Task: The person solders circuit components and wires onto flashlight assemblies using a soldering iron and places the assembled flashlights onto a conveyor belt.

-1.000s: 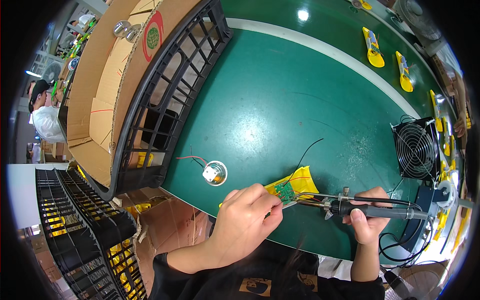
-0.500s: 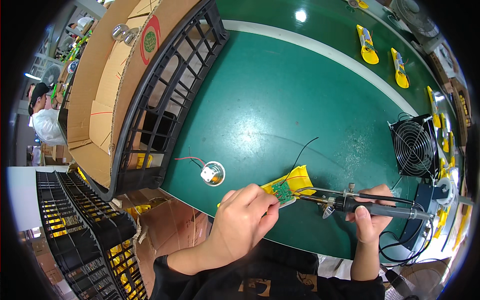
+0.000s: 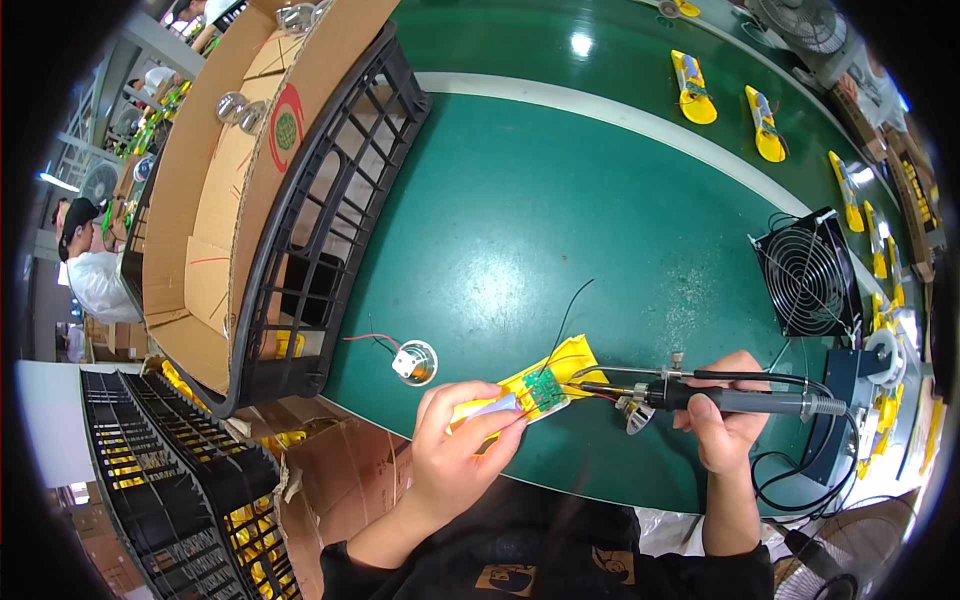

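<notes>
My left hand [image 3: 465, 440] is closed on the near left end of a yellow plastic casing [image 3: 572, 352]. In the casing lie a green circuit board [image 3: 544, 392] and a bluish-purple wrapped part [image 3: 492, 408], next to my fingertips. A thin black wire [image 3: 572, 310] rises from the board, and short red wires show there. My right hand [image 3: 725, 415] grips a soldering iron [image 3: 740, 400] with a thin metal tube along it; its tip points at the board's right side, and contact is unclear. Below the iron's front sits a small shiny cup-shaped piece [image 3: 637, 415].
A round lamp reflector [image 3: 415, 363] with red and black wires lies on the green table. Left stands a black crate [image 3: 300, 270] with a cardboard box [image 3: 215, 250]. A black fan [image 3: 808, 275] stands right; yellow casings [image 3: 694, 88] lie beyond the pale strip. A person [image 3: 90, 260] is far left.
My left hand has drawn back from the circuit board to the casing's left end, uncovering the board and the purple part. The iron stays by the board. The whole view has shifted slightly.
</notes>
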{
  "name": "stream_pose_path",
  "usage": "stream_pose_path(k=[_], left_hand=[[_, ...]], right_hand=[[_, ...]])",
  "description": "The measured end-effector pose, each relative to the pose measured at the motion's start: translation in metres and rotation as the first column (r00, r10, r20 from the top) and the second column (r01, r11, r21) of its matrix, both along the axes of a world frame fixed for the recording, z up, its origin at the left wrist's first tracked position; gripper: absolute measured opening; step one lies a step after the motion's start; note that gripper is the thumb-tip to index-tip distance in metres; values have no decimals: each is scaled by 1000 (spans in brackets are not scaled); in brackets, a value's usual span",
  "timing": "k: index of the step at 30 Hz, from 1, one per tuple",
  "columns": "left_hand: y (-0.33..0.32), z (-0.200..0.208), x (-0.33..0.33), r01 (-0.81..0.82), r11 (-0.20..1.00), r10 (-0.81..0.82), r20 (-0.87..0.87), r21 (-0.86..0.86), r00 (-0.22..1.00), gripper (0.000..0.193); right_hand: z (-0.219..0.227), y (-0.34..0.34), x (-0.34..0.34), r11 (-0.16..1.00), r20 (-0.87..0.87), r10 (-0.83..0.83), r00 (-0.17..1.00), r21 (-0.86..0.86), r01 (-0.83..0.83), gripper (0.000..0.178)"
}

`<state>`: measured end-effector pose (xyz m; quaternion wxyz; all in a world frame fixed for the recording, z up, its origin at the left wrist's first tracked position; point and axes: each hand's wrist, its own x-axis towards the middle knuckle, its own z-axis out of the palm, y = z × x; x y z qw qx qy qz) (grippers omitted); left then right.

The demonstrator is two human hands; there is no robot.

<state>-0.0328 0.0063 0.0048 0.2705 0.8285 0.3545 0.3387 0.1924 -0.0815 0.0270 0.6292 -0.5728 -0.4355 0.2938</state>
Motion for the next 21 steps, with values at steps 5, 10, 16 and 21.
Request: stream_pose_path(k=[5, 10, 16, 21], left_hand=[[-3, -11, -2, 18, 1000, -18, 49, 5, 999, 12], [-1, -17, -1, 41, 997, -44, 43, 60, 998, 11], [2, -6, -6, 66, 996, -71, 76, 62, 995, 20], [9, 6, -12, 91, 989, -54, -282, 120, 958, 42]], right_hand=[[1, -2, -1, 1000, -50, -19, 999, 2, 19, 10], [1, -1, 3, 999, -101, -26, 995, 39, 30, 10], [3, 1, 16, 985, -158, -74, 985, 143, 97, 9], [-8, 11, 30, 939, -218, -233, 948, 201, 278, 7]])
